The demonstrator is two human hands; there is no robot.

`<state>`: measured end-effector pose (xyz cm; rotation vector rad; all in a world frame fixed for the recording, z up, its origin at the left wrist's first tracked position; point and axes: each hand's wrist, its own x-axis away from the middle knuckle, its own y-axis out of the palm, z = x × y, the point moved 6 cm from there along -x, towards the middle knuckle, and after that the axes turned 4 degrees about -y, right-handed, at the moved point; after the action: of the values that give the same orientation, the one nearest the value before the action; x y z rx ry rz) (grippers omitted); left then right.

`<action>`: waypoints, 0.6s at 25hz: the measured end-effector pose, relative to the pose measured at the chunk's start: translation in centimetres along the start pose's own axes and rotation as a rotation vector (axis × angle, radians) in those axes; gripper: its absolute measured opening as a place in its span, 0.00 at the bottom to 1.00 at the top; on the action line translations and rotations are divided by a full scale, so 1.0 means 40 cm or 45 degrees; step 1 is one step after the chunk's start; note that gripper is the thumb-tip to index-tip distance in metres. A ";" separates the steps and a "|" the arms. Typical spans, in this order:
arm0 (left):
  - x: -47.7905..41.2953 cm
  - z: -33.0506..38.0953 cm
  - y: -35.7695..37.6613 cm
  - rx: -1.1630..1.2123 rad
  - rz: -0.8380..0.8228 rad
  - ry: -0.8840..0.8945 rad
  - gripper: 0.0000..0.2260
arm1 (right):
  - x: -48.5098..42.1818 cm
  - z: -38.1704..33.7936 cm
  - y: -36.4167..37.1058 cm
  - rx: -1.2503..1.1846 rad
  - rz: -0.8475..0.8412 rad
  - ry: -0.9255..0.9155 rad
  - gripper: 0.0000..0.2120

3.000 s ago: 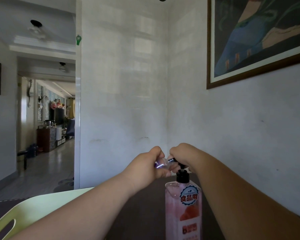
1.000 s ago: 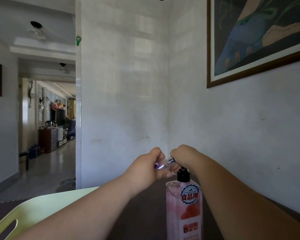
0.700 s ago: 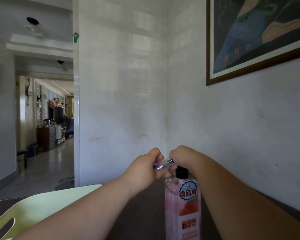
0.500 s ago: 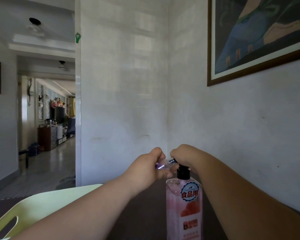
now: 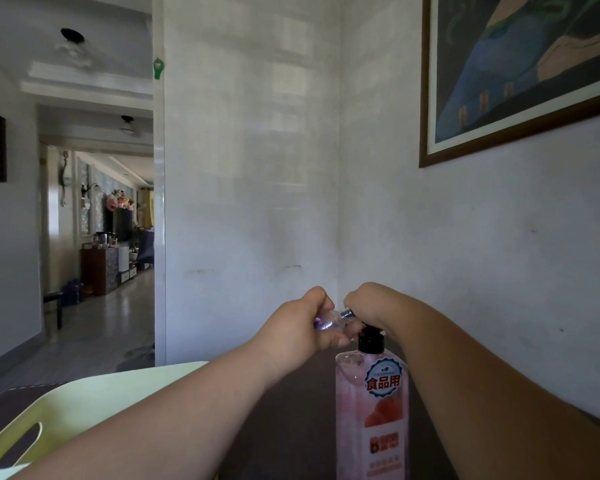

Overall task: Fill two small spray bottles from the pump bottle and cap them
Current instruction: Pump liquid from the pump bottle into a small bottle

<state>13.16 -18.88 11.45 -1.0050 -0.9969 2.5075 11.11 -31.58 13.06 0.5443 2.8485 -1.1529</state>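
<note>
A spray bottle (image 5: 328, 320) was held at the top of the pump bottle (image 5: 371, 410).
A pale green tray (image 5: 84, 403) sat at the near left corner of the dark table (image 5: 291, 427), and the pink pump bottle stood upright to its right. Just beyond, the right hand (image 5: 371, 303) curled over the pump top. The left hand (image 5: 298, 329) gripped the small spray bottle, tipped sideways with its neck toward the right hand. A framed picture (image 5: 520, 74) hung on the wall (image 5: 499, 254) behind.

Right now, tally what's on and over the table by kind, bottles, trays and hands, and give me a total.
Pump bottles: 1, the pink pump bottle.
Small spray bottles: 1 in view, the small spray bottle gripped by the left hand.
Trays: 1, the pale green tray.
Hands: 2, counting the right hand.
Total: 5.
</note>
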 end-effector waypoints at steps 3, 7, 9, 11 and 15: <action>0.007 -0.005 0.010 -0.006 -0.001 -0.003 0.19 | -0.019 0.012 0.010 0.033 -0.036 0.037 0.13; 0.008 -0.004 0.004 -0.028 0.020 -0.004 0.19 | -0.020 0.016 0.010 0.102 -0.080 0.086 0.15; 0.010 0.001 0.002 -0.032 0.016 0.007 0.19 | -0.017 0.009 0.004 0.067 -0.097 0.068 0.12; 0.009 0.007 -0.003 -0.040 0.016 0.023 0.20 | -0.017 -0.003 -0.008 0.041 -0.068 0.028 0.11; 0.000 0.014 -0.016 0.007 0.018 0.013 0.20 | -0.018 -0.018 -0.018 0.163 -0.030 -0.024 0.12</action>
<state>12.77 -18.70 12.20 -1.0255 -0.9834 2.5126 11.63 -31.77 14.18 0.5034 2.7869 -1.3442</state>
